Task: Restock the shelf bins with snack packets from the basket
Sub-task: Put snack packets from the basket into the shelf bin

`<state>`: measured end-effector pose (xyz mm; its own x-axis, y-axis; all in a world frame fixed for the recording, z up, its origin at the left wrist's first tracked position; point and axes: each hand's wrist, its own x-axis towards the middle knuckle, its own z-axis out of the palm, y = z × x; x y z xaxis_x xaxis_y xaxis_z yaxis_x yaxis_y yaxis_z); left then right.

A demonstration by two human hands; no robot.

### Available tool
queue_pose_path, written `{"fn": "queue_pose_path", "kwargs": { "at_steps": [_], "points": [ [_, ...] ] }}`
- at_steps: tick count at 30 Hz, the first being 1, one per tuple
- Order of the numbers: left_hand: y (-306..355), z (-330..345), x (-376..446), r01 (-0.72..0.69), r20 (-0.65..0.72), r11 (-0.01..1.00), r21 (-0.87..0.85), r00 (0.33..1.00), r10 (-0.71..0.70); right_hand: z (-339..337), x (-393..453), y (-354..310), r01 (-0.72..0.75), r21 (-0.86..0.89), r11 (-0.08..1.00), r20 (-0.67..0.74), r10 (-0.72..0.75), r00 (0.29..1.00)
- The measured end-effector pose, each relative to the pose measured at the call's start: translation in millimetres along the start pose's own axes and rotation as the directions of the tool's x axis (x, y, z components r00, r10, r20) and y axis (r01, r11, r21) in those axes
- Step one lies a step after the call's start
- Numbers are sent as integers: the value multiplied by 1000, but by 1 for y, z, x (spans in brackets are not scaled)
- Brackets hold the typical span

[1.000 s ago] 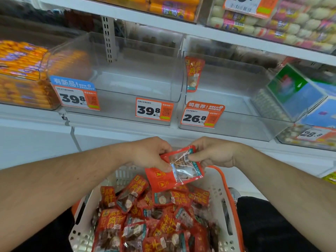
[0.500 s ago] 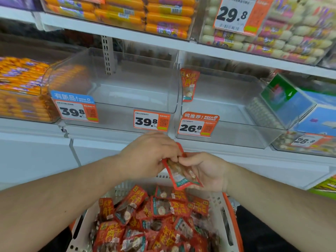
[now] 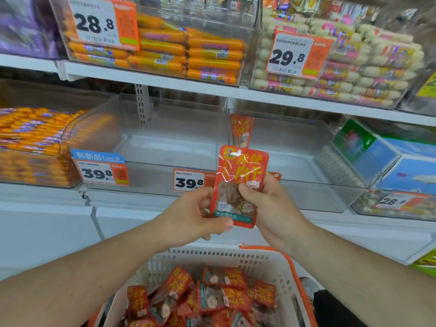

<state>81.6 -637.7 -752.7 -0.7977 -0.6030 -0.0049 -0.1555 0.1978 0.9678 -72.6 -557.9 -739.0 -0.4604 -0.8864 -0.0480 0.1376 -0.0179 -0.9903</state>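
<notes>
A: Biggest first. Two clear plastic shelf bins on the middle shelf: left bin [image 3: 165, 138] bare inside, right bin [image 3: 295, 149] bare too except one red packet [image 3: 241, 129] standing at its left wall.

B: Below that?

A: White perforated plastic basket with an orange rim [image 3: 278, 263] at 6 o'clock, full of loose red packets [image 3: 212, 296].

B: And the one in hand?

A: Red foil snack packet with yellow characters and a clear window [image 3: 238, 185], upright, label toward the camera, held in front of the divide between the two bins, well above the basket.

B: Handling?

A: Looks light, thin, floppy film with a lumpy piece of meat inside. Glossy, so likely slippery. Not fragile. Best taken at the flat sealed edges or pinched across the lower half, as here.

B: Fingers?

A: Left hand [image 3: 195, 215] at the packet's 8 o'clock, thumb tip on the bottom corner, fingers curled behind. Right hand [image 3: 271, 208] at 4 o'clock, thumb [image 3: 245, 192] pressed on the window, fingers wrapped behind the right edge. Both pinch it; neither is spread wide.

B: Free part?

A: Top half sticks up at 12 o'clock, clear of both hands.
</notes>
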Motion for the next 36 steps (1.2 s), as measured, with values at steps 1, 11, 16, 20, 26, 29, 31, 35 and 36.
{"fn": "queue_pose_path", "kwargs": {
  "at_steps": [1,11,16,20,26,29,31,35,36],
  "points": [
    [-2,3,2,7,-27,1000,12,1000,-7,2,0,0,-2,2,1000,-7,2,1000],
    [13,-1,18,-122,-50,988,92,991,127,-6,11,-15,-62,-71,996,-47,59,997],
    [29,-16,52,-195,-300,939,284,912,280,-32,30,-42,-253,73,965,-16,255,967],
    [41,-26,106,-54,-371,863,503,888,272,-60,63,-62,-251,97,963,-110,261,959],
    [30,-25,166,-52,-242,810,584,941,235,-79,133,-66,-217,-88,972,-233,192,953],
    [19,-26,178,-112,-245,842,528,929,277,-82,165,-58,-210,-342,916,-283,112,953],
    [14,-27,182,-134,-224,875,466,938,263,-79,185,-55,-184,-430,884,-271,68,960],
    [9,-26,186,-143,-200,908,393,951,237,-70,219,-44,-125,-435,892,-257,10,966],
    [9,-25,186,-139,-203,913,384,952,230,-67,224,-42,-119,-423,898,-250,10,968]
  ]
}}
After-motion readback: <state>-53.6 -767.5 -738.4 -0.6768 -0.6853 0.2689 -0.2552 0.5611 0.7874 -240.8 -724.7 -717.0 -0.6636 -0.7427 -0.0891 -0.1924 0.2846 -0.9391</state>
